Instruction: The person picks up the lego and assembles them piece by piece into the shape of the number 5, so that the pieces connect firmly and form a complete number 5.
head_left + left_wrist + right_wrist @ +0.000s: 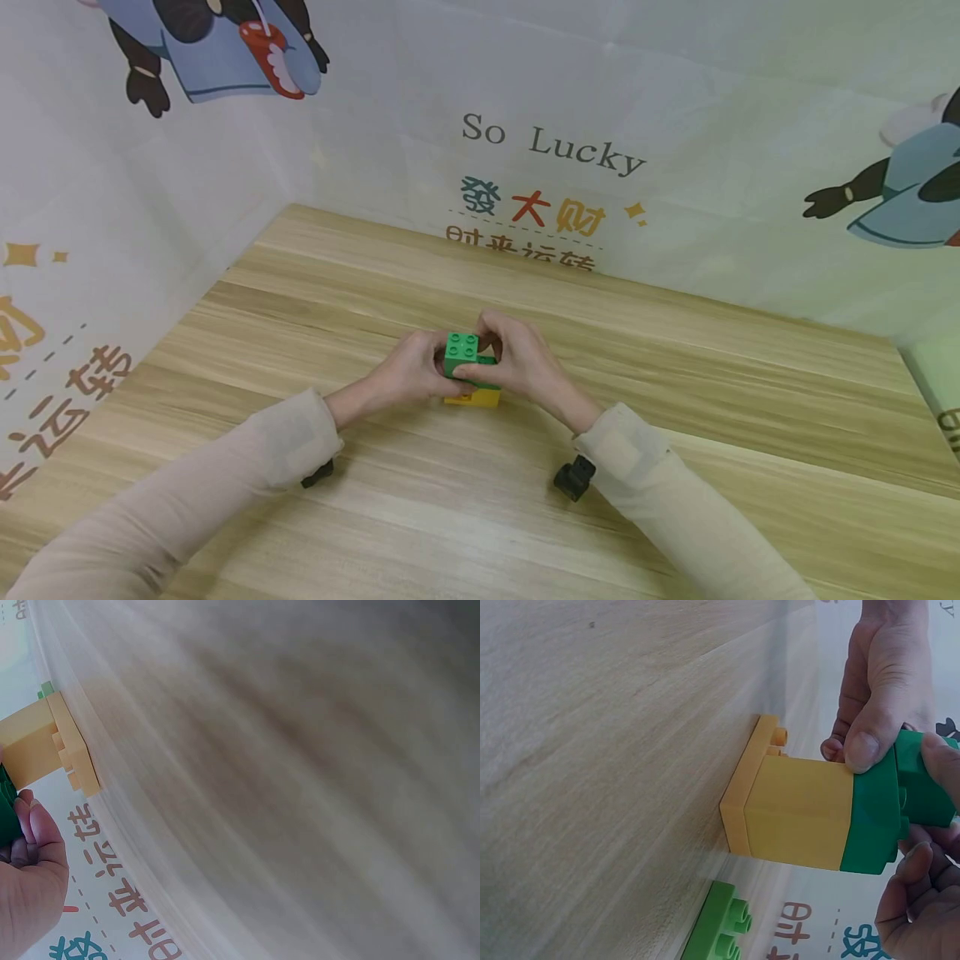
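A stack of toy building bricks stands upright between the two hands. At its foot is a yellow plate [739, 799] with studs showing on one side. On that sits a yellow brick [802, 814], topped by a lower green brick [868, 821]. The upper green brick [462, 345], four studs on top, sits to the left over the lower one. From the left, the left hand [408, 367] grips the lower green brick, its thumb across the side. The right hand [528, 362] pinches the upper green brick, thumb at its near side; its other fingers curl behind.
A light green studded plate [711, 922] lies on the wooden table [465, 517] near the stack, hidden behind the right hand in the head view. A printed cloth [390, 150] hangs along the table's back and left. Black wrist cameras [575, 477] hang under both sleeves.
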Demonstrator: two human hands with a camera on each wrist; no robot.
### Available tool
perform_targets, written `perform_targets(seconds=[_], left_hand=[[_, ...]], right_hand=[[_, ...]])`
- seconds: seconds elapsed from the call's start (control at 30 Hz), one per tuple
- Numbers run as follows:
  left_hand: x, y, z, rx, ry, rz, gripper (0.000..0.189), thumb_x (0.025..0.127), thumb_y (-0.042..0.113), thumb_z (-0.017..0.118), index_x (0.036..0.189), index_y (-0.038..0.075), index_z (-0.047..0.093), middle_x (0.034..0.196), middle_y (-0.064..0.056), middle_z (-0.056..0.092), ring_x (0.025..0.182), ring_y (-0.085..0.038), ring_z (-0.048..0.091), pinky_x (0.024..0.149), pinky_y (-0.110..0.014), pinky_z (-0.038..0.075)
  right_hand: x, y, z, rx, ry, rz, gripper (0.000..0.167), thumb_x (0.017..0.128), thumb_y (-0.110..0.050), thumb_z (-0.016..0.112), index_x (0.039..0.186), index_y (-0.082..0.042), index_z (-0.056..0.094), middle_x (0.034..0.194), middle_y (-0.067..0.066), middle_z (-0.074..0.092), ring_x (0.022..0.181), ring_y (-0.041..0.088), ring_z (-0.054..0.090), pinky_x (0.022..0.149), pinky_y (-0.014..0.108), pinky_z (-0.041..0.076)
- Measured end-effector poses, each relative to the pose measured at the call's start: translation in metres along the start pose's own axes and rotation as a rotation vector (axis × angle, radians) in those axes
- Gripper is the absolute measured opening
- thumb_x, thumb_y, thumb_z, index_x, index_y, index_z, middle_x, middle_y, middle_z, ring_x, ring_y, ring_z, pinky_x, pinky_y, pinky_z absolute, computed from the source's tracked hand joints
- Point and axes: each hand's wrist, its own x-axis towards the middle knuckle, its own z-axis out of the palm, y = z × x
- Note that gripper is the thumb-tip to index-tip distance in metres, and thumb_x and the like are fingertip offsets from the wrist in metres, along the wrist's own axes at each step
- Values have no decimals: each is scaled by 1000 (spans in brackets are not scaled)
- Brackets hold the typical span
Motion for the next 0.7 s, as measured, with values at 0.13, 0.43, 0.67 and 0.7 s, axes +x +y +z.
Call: perform_targets(seconds=[0.13, 0.43, 0.67, 0.7], left_hand=[[0, 1, 0, 3, 0, 4, 31, 71, 10, 80, 96, 0, 64, 83, -6, 68, 67, -8, 58, 59, -21, 51], [-1, 3, -2, 2, -22, -14, 39, 74, 10, 79, 107, -2, 62, 94, -10, 68, 75, -12, 62, 65, -22, 54], [-1, 4, -2, -6, -27, -29, 38, 74, 10, 79, 106, -1, 62, 93, -9, 67, 74, -12, 61, 64, -22, 54], [-1, 4, -1, -6, -28, -37, 37, 74, 10, 79, 105, 0, 62, 92, -8, 67, 74, -12, 61, 64, -22, 54]], right_hand=[[0, 0, 0, 2, 0, -3, 34, 73, -18, 81, 80, -6, 51, 71, 3, 57, 58, 9, 42, 50, 18, 33], [0, 1, 1, -5, -10, 7, 35, 74, -18, 81, 82, -5, 50, 75, 4, 59, 59, 11, 42, 50, 18, 34], [-4, 1, 3, 4, 14, 33, 34, 73, -18, 81, 86, -5, 52, 80, 5, 61, 60, 10, 41, 50, 18, 33], [-4, 1, 4, 5, 19, 42, 34, 73, -18, 81, 86, -5, 53, 81, 5, 62, 61, 10, 41, 50, 18, 33]])
